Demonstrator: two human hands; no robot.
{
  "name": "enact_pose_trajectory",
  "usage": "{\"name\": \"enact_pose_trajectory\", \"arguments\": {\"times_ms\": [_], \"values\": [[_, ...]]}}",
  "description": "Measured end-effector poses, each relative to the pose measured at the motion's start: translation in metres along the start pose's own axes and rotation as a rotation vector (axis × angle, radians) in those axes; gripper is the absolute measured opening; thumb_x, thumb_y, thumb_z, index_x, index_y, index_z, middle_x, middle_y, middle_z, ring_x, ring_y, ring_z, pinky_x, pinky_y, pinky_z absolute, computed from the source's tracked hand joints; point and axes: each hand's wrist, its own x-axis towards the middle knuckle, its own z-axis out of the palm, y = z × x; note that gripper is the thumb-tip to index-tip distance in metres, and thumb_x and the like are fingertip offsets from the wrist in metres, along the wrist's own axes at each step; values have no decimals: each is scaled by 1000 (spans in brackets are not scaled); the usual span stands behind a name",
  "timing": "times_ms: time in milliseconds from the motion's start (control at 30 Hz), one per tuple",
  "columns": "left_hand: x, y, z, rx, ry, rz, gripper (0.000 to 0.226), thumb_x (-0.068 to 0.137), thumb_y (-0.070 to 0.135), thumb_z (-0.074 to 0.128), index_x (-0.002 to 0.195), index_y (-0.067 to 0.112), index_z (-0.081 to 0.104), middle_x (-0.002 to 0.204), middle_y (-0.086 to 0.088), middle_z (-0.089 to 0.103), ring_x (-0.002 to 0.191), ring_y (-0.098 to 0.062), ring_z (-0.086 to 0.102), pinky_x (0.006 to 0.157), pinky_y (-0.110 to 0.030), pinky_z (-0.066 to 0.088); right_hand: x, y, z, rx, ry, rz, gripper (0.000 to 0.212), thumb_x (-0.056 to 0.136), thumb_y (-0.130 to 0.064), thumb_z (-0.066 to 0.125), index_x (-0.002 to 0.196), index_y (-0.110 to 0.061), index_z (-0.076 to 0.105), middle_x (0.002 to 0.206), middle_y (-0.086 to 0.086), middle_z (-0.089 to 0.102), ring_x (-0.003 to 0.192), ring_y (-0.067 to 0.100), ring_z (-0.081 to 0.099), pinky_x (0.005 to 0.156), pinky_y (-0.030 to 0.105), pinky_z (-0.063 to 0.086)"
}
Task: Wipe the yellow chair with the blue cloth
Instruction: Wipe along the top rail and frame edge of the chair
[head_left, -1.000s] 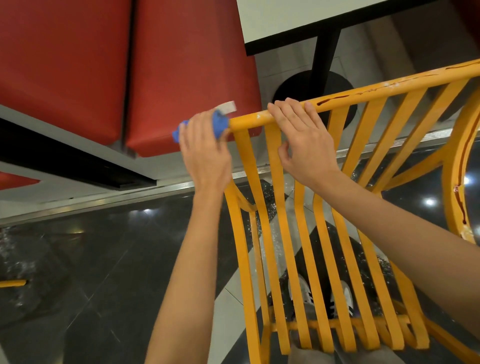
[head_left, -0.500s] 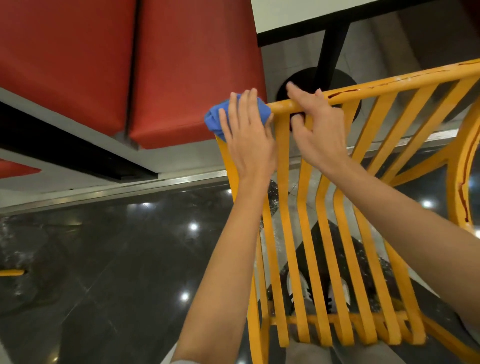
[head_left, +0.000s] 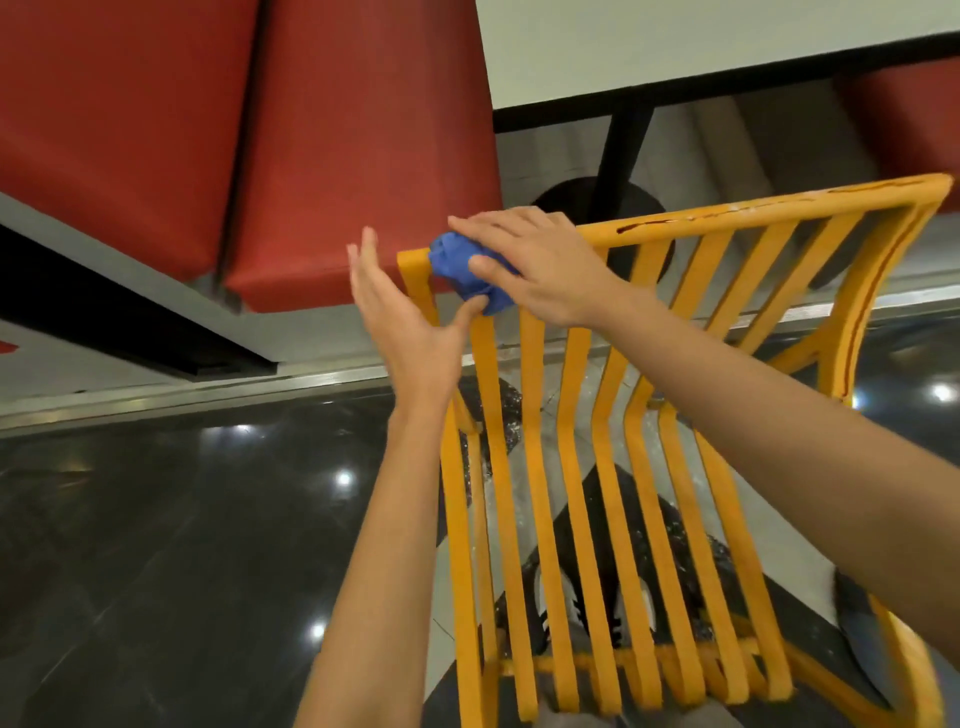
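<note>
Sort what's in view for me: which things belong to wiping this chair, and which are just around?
In the job:
yellow chair
blue cloth, bunched on the top rail
right hand, on the cloth
left hand, open, thumb touching the cloth

Just around:
red seats
white table
black table base

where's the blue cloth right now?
Head view, centre: blue cloth bunched on the yellow chair top rail's left corner, under the right hand, left hand just beside.
</note>
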Motion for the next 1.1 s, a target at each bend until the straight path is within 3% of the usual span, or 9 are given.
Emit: {"name": "enact_pose_trajectory", "arguments": {"times_ms": [133,333,433,533,600,667,767,967,1100], "values": [[1,-12,-2,209,-42,93,69,89,11,65,149,6,31,156,-6,33,150,-23,15,122,-40,14,11,-5,10,-334,-66,-55,77,94,-61,42,155,-21,16,148,9,40,131,30,40,106,43,32],[9,-10,14,231,-21,184,44,99,5,43,143,11,47,135,-6,58,133,-18,46,121,-32,9,-18,34,0,-208,136,9,49,100,-46,41,143,-23,44,123,1,59,112,23,54,95,39,37],[14,-15,14,150,1,162,44,95,-4,45,135,10,57,126,-6,63,126,-17,52,122,-28,9,-41,54,-4,-150,236,101,44,99,-46,42,136,-24,51,118,-2,62,111,21,54,99,39,34],[11,-16,18,110,-15,164,46,92,-11,48,132,9,60,128,-6,62,130,-16,49,118,-41,30,-39,47,2,-128,313,212,41,99,-46,39,129,-24,58,115,-2,65,112,21,54,104,40,30],[10,-16,19,77,-16,157,48,90,-15,47,131,6,61,128,-8,60,129,-10,47,111,-35,40,-23,24,14,-227,360,208,42,100,-45,37,124,-22,62,117,-1,65,115,23,53,103,40,30],[14,-17,19,50,-14,171,46,86,-19,45,121,3,66,119,-11,61,119,-9,53,106,-32,45,1,-4,31,-283,376,138,41,99,-40,38,119,-17,66,118,2,66,112,26,56,100,41,33],[17,-19,19,8,-28,188,32,88,-17,42,102,-1,67,98,-14,56,95,-4,50,89,-27,48,26,-28,45,-214,420,126,40,98,-34,38,112,-13,69,99,2,71,99,28,63,95,39,42],[14,-24,21,80,5,179,48,89,-16,44,129,3,62,130,-11,62,131,-17,49,112,-32,39,-4,26,15,-140,527,151,27,99,-34,47,94,-13,62,68,2,62,66,25,60,64,38,44],[11,-18,23,73,16,164,50,88,-18,44,129,6,62,127,-12,62,129,-16,51,108,-35,43,-26,61,3,-7,565,332,42,99,-46,44,86,-14,67,75,2,64,71,19,58,68,35,44]]}}
